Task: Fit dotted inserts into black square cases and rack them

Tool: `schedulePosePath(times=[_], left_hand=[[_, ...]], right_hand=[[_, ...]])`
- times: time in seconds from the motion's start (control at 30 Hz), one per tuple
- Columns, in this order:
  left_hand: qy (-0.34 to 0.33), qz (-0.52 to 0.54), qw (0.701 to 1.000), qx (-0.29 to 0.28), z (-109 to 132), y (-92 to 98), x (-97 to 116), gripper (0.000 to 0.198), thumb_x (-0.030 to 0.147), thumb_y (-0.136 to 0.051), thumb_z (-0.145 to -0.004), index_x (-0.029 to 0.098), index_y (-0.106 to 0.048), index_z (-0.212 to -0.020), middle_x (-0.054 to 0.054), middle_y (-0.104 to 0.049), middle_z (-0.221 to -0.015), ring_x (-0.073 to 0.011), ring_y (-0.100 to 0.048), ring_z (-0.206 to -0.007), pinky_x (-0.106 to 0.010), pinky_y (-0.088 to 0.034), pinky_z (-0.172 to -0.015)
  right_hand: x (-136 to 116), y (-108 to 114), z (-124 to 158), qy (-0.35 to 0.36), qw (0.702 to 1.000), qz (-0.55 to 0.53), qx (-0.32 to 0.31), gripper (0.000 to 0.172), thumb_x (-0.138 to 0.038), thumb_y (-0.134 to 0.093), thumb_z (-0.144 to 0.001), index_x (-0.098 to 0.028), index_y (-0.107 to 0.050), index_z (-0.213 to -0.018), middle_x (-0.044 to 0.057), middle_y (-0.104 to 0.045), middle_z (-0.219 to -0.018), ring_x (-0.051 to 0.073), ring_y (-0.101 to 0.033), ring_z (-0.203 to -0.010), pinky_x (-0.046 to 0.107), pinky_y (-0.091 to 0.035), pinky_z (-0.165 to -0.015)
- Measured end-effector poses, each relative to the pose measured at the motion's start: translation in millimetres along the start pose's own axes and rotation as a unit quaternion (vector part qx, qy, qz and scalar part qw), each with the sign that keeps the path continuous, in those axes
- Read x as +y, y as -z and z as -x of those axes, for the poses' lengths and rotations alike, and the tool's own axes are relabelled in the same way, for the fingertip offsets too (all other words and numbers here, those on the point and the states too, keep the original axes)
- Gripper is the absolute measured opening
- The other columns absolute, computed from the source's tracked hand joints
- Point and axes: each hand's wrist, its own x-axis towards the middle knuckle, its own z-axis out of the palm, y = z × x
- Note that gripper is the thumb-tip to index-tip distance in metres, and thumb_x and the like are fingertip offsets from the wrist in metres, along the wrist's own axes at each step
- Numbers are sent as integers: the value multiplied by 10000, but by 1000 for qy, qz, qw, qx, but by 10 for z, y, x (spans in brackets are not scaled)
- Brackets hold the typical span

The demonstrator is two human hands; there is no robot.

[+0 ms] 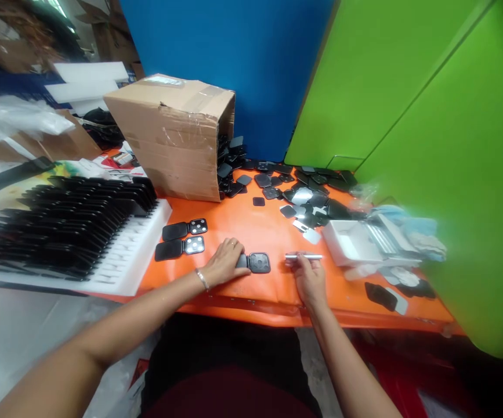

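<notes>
My left hand (225,262) lies over the left half of a black hinged plate (260,263) and grips it against the orange table (234,217). Its squarish right half shows round marks, and the fingers hide the rest. To the right, my right hand (311,281) pinches a slim white pen-like stick (310,256), held level just above the table. Left of my left hand are two more black hinged plates, an upper one (175,231) and a lower one (169,250). Both lie unfolded, with pale round dots on their square ends.
At left, a white foam tray (147,255) holds rows of upright black plates (68,215). A cardboard box (168,139) on its side spills black pieces (272,180) along the back. At right stand a small white box (342,244) and loose black plates (382,296). Blue and green panels (386,87) rise behind.
</notes>
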Motion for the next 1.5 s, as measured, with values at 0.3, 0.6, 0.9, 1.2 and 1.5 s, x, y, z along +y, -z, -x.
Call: schedulePosePath(times=[0.3,0.6,0.9,1.2,1.5], left_hand=[[48,98,988,105,348,-317,207,400,327,-691,-775,236,-567,-1144,-64,-504,-1103,-239,-436,-1077,-409,-405,-951],[67,106,985,122,359,-329,214,378,345,-708,-764,254,-606,-1116,-50,-537,-1081,-227,-463,-1050,-395,-409,-929],[76,59,990,104,285,-318,328,484,452,-736,-708,291,-594,-1141,-43,-534,-1128,-255,-444,-1060,-415,-379,-918],[97,80,988,91,207,-370,336,383,410,-753,-701,316,-640,-1055,-6,-562,-1119,-237,-462,-1048,-405,-376,-906],[106,72,988,86,220,-360,346,429,415,-762,-694,318,-634,-1092,-5,-555,-1129,-224,-459,-1044,-383,-373,-912]], right_hand=[[-125,-166,290,-34,977,184,-105,273,-422,-708,-731,-192,-610,-839,33,-677,-764,168,-645,-679,318,-533,-698],[-130,-257,361,103,877,411,-225,144,-361,-574,-839,-220,-593,-827,45,-626,-784,189,-598,-693,313,-481,-665],[-204,-326,292,107,822,491,-267,43,-222,-590,-747,-219,-611,-785,40,-648,-762,172,-586,-617,291,-469,-601],[-277,-399,142,71,773,537,-330,103,-118,-566,-671,-200,-618,-705,15,-643,-637,154,-577,-545,247,-425,-526],[-500,-461,-232,-114,743,450,-481,76,-203,-634,-681,-160,-632,-743,12,-642,-669,141,-581,-608,239,-449,-573]])
